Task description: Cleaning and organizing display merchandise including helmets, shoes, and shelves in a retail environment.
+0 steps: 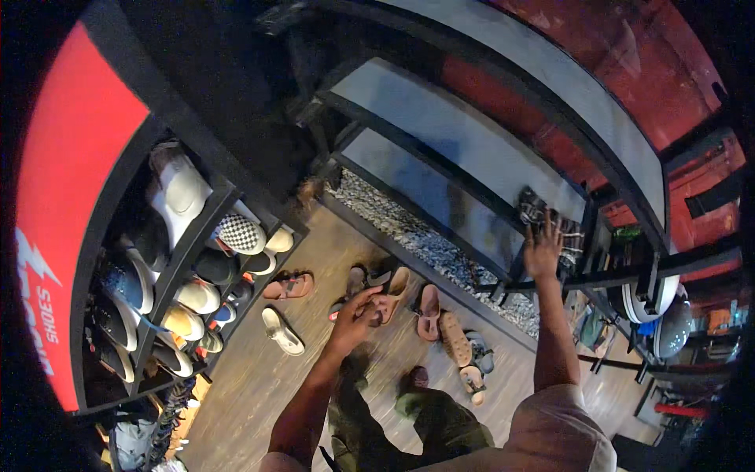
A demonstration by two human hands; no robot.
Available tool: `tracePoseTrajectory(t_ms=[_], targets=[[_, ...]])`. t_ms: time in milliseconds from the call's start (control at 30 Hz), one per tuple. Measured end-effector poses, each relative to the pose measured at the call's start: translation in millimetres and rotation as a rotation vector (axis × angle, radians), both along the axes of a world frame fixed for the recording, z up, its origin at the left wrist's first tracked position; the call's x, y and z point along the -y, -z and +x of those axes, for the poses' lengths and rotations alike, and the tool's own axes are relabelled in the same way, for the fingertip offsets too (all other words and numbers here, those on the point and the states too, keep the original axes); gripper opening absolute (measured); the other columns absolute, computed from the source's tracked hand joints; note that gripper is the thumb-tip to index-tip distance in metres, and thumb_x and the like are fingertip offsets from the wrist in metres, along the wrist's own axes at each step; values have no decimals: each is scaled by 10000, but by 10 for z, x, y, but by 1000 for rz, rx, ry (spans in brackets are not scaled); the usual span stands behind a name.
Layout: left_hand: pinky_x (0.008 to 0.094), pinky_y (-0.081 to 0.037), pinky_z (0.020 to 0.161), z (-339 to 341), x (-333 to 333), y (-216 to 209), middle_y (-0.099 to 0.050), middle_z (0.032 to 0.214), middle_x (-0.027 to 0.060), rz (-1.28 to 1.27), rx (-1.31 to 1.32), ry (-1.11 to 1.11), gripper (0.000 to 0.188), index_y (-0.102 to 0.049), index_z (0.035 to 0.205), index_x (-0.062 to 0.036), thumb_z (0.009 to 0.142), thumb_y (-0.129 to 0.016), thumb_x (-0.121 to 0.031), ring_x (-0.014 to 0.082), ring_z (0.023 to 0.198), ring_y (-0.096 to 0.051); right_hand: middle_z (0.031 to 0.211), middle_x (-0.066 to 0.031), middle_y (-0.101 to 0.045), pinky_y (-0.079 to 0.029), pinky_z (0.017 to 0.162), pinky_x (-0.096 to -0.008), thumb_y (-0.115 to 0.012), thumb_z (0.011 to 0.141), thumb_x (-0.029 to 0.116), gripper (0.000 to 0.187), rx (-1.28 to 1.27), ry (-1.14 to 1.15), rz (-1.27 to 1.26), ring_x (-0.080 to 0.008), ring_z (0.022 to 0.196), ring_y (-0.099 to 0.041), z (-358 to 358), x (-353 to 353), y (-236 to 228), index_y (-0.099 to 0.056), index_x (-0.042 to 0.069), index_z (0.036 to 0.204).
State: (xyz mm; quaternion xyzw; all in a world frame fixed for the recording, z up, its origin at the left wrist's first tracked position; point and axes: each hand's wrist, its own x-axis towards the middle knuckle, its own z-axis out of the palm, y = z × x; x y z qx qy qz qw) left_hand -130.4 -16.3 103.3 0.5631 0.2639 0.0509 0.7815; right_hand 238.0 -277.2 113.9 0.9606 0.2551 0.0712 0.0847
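My right hand [543, 253] reaches out to the grey shelf with its fingers spread. At its fingertips lies a pair of dark strappy sandals, one sandal [532, 206] beyond the fingers and the other [572, 242] beside them. Whether the fingertips touch them I cannot tell. My left hand [355, 321] hangs over the floor, fingers apart, and appears to hold nothing. Below and beyond it are several sandals, among them a tan sandal [398, 285] partly hidden by the hand. A pinkish-brown sandal [429, 313] stands just to the right.
A black rack [226, 195] on the left holds several shoes. On the wooden floor [244, 393] lie a cream shoe [281, 331], a brown sandal [289, 286] and a tan clog [454, 338]. A pebble strip [401, 224] runs under the tiered grey shelf [440, 118].
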Motion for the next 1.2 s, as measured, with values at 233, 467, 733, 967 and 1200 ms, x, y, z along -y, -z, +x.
tracePoseTrajectory(t_ms=[233, 467, 733, 967, 1200], targets=[[324, -489, 909, -88, -264, -42, -583, 1236, 124, -75, 55, -101, 387, -449, 1350, -12, 983, -499, -126, 215, 1080, -603, 1587, -59, -172, -216, 1118, -562, -523, 882, 332, 668, -13, -484, 208, -436, 1419, -182, -414, -2156, -356, -283, 285, 1503], [310, -486, 887, -257, -470, 287, -605, 1229, 114, -78, 67, -149, 405, -457, 1356, -58, 964, -500, -152, 216, 1091, -616, 1586, -57, -165, -221, 1128, -553, -518, 921, 362, 667, -25, -676, 156, -443, 1410, -196, -215, -4495, -241, -206, 351, 1510], [305, -478, 900, 16, -973, 131, -613, 1217, 95, -46, 44, -135, 364, -466, 1344, -46, 988, -486, -121, 183, 1075, -609, 1586, -52, -166, -192, 1160, -494, -538, 914, 273, 689, -127, -843, 238, -376, 1433, -189, -92, -4667, -227, -206, 255, 1517], [313, -476, 898, 229, -1113, -87, -619, 1206, 97, -55, 117, -134, 372, -462, 1351, -38, 993, -497, -135, 179, 1061, -610, 1571, -81, -216, -188, 1163, -489, -613, 831, 224, 746, -200, -706, 156, -372, 1443, -168, -57, -2919, -454, -278, 181, 1496], [312, -478, 888, 239, -1183, 15, -606, 1213, 87, -94, 68, -88, 391, -454, 1355, -44, 977, -500, -136, 190, 1054, -614, 1564, -114, -218, -130, 1170, -508, -462, 956, 336, 614, -120, -898, 268, -380, 1442, -153, 221, -4406, -136, -241, 188, 1510]])
